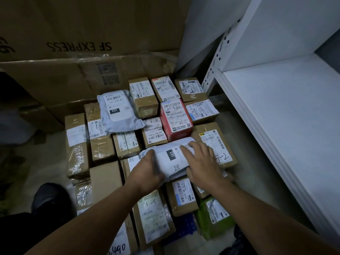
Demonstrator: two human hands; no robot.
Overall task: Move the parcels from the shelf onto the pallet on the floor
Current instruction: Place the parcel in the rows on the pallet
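Writing "231" is read on two grey mailers. One mailer is laid across boxes on the blue pallet, long axis left to right, its left end clasped by the left grip, with the right grip flat on top. "SF EXPRESS" is printed on a carton behind.

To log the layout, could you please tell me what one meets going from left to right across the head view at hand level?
Taped brown box → left hand → grey mailer under both hands → right hand → white shelf.
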